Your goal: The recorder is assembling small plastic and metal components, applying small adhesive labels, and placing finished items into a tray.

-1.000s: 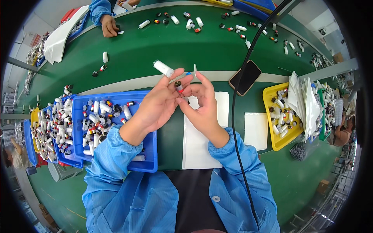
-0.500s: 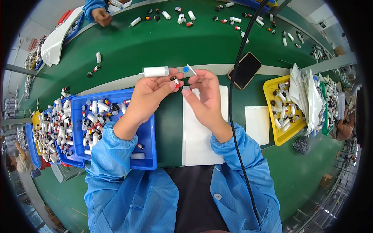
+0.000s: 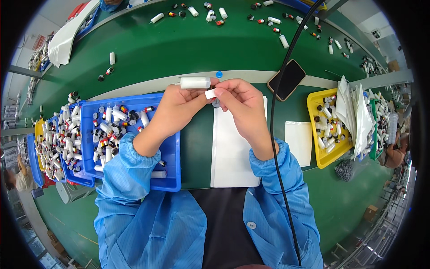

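Note:
My left hand (image 3: 175, 110) is closed, with a white plastic cylinder (image 3: 195, 83) lying across its fingers; the cylinder has a clear end and a thin tip. My right hand (image 3: 244, 107) pinches a small flat white piece (image 3: 210, 94) between thumb and fingers. The two hands' fingertips meet around this piece, above the table. Just below it a small grey round part (image 3: 216, 103) shows between the fingers; which hand holds it I cannot tell. Beyond the fingertips lies a small blue round cap (image 3: 219, 74) on the pale strip.
On my left stand a blue bin (image 3: 177, 148) and other bins of white cylinders and small parts. White sheets (image 3: 233, 152) lie before me. Rightward are a phone (image 3: 286, 80), a yellow bin (image 3: 320, 157) and a hanging black cable (image 3: 274, 130). Loose parts lie scattered on the far green surface.
The white piece has come down from above my right fingers to between both hands. My hands have drawn closer together. The other person's hand at the far left has gone from view.

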Tool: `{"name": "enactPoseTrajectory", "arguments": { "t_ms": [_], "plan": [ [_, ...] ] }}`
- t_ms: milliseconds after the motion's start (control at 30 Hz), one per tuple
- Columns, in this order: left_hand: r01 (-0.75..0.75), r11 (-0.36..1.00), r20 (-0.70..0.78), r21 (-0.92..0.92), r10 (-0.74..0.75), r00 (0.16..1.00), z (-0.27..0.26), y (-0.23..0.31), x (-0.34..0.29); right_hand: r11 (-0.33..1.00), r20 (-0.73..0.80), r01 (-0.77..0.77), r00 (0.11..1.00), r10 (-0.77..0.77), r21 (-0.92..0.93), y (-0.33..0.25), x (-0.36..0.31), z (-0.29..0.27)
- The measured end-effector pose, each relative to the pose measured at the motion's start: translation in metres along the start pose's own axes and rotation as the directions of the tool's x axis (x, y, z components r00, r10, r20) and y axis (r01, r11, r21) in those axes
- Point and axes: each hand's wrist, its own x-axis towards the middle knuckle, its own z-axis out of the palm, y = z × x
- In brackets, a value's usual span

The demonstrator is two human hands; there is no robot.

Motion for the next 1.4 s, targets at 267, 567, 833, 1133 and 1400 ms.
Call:
{"name": "enactPoseTrajectory", "arguments": {
  "t_ms": [267,567,833,1133,1400],
  "plan": [
    [0.079,0.987,0.025,0.139,-0.083,0.996,-0.005,0.007,-0.004,0.987,-0.064,0.073,0.995,-0.083,-0.140,0.009,-0.005,0.004],
    [0.120,0.990,0.077,-0.080,-0.113,0.991,0.002,0.015,-0.002,0.994,-0.084,0.036,0.996,-0.028,0.101,0.011,-0.002,0.000],
    [0.201,0.953,0.003,-0.225,-0.205,0.979,0.000,0.019,-0.003,0.932,0.097,-0.244,0.969,0.226,0.268,0.023,0.001,-0.020],
    [0.217,0.361,-0.254,0.907,0.058,0.965,-0.189,0.047,0.055,0.409,0.112,0.205,0.964,-0.241,-0.889,0.015,-0.009,-0.064],
    [0.024,0.334,-0.064,0.942,0.111,0.992,-0.142,-0.009,0.193,0.116,0.182,0.210,0.959,-0.217,-0.971,0.020,-0.008,-0.051]
  ]
}}
